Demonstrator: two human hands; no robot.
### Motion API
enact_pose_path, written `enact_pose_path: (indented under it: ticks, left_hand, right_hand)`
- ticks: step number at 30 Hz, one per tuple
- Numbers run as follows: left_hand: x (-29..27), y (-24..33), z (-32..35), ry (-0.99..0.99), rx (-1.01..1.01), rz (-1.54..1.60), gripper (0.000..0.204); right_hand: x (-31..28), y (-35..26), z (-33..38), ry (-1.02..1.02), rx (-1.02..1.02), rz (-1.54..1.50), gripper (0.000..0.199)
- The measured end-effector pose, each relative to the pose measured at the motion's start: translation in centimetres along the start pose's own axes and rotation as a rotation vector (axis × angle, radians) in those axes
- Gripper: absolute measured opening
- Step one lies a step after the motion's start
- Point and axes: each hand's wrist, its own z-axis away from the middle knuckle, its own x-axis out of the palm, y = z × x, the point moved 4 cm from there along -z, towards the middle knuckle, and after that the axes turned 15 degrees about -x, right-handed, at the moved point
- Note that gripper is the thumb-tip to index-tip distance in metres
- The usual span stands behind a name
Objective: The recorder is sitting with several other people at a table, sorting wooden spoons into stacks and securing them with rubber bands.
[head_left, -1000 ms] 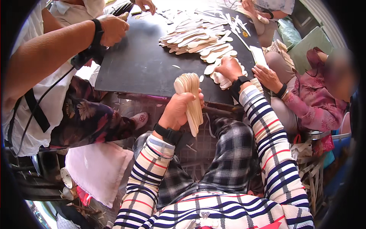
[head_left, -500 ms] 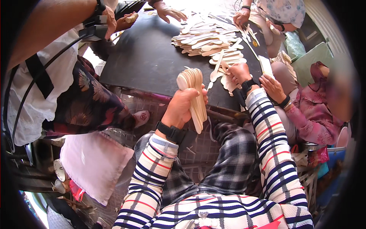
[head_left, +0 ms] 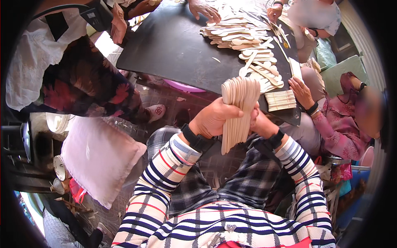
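Off the surface's (head_left: 173, 49) near edge, above the lap, left hand (head_left: 213, 120) is clamping the wooden stick bundle (head_left: 239, 111) fully closed, long axis near-upright; right hand (head_left: 261, 123) is behind it, grip probably closed too.

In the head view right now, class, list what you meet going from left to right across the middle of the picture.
Pale pillow → left hand → bundle of flat wooden sticks gripped upright → right hand → small stack of sticks on the table edge → a co-worker's hand → that person's pink sleeve.
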Motion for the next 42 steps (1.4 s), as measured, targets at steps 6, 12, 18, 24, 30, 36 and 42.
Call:
enact_pose_path:
  ticks: [6, 12, 18, 24, 30, 36, 42]
  left_hand:
    - [-0.4, -1.4, -0.5, -0.013, -0.043, 0.019, 0.051]
    - [-3.8, 3.7, 1.5, 0.227, 0.163, -0.009, 0.045]
    - [-5.1, 4.1, 0.8, 0.412, 0.191, -0.052, 0.039]
    - [-6.3, 3.7, 0.1, 0.461, 0.164, -0.074, 0.038]
    - [-6.9, 3.5, -0.3, 0.560, 0.176, -0.040, 0.035]
    - [-7.1, 3.1, -2.1, 0.499, 0.160, -0.071, 0.039]
    - [-6.7, 3.7, -2.4, 0.501, 0.165, -0.076, 0.039]
  right_hand:
    - [6.0, 4.5, 1.2, 0.015, -0.031, -0.388, 0.036]
    - [10.8, 12.4, -5.2, -0.112, 0.110, -0.146, 0.036]
    - [10.3, 11.8, -0.7, -0.076, 0.363, -0.179, 0.025]
    - [6.6, 3.1, 0.4, -0.338, 0.086, 0.457, 0.022]
    - [-5.9, -4.2, -1.4, 0.093, -0.064, 0.883, 0.014]
    - [-14.8, -2.5, -5.8, 0.249, 0.124, 1.402, 0.021]
    - [-14.6, -1.6, -8.0, 0.097, 0.205, 1.499, 0.024]
